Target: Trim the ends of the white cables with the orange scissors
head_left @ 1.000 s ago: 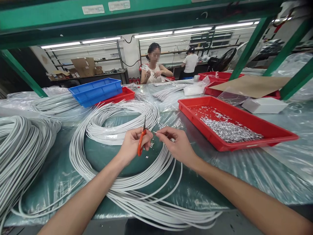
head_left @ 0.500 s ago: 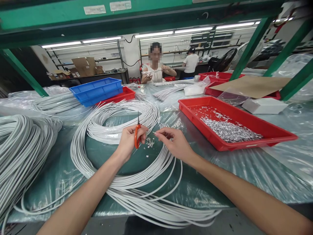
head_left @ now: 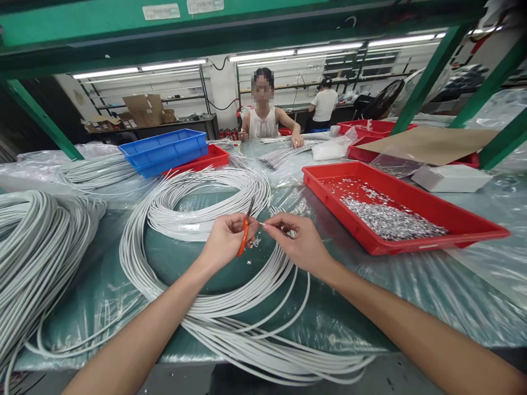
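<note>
My left hand [head_left: 228, 237] is closed around orange-handled scissors [head_left: 244, 236], their dark tip pointing up and away. Its fingertips almost meet those of my right hand [head_left: 294, 236], which pinches the end of a white cable [head_left: 262, 224]. What lies right between the fingertips is too small to make out. Below both hands, small shiny metal pieces [head_left: 256, 242] lie on the green table inside a loop of white cables [head_left: 230, 302]. A second coil of white cable [head_left: 185, 219] lies just beyond my left hand.
To the right stands a red tray [head_left: 370, 247] with a heap of small metal pieces. A blue bin [head_left: 164, 151] sits at the back left, and a thick cable bundle [head_left: 41, 258] at far left. Across the table, a person [head_left: 263, 120] reaches toward cables. A green shelf frame [head_left: 247, 33] spans overhead.
My left hand has moved right, closer to my right hand, and the scissors have tilted rightward. The person opposite has lowered one hand to the cables on the table.
</note>
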A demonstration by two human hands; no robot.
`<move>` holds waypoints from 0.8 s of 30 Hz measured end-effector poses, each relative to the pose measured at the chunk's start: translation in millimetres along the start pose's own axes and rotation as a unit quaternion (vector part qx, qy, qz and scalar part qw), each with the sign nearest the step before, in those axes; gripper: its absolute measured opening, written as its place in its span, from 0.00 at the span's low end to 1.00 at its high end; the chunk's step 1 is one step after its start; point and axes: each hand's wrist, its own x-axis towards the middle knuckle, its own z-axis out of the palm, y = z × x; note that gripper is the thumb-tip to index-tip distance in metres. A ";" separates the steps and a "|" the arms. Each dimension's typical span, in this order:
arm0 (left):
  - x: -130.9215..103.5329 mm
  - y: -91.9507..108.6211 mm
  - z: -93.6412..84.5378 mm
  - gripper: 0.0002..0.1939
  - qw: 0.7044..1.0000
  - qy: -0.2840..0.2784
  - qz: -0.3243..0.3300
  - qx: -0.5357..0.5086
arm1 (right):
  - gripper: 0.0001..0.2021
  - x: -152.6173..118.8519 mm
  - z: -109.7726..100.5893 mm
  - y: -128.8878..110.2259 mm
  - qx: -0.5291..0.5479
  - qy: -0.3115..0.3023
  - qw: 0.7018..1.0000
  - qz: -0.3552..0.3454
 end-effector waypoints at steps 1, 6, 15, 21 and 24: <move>0.0 -0.7 -0.2 0.13 1.000 0.002 0.001 0.018 | 0.09 0.8 -0.6 1.6 0.008 0.000 1.000 0.006; -2.0 -4.0 0.4 0.11 0.992 -0.037 0.012 0.119 | 0.14 5.4 -3.2 9.7 0.109 0.001 0.993 0.049; -2.3 -10.2 -2.0 0.14 0.986 -0.072 0.020 0.148 | 0.15 5.2 -2.7 9.4 0.107 -0.005 0.993 0.039; -4.2 -6.2 -2.8 0.14 0.982 -0.072 0.012 0.172 | 0.13 6.5 -6.0 6.6 0.072 -0.015 0.997 0.015; -5.5 -5.5 -2.8 0.15 0.979 -0.066 0.015 0.192 | 0.12 6.5 -6.7 6.3 0.064 -0.021 0.998 0.005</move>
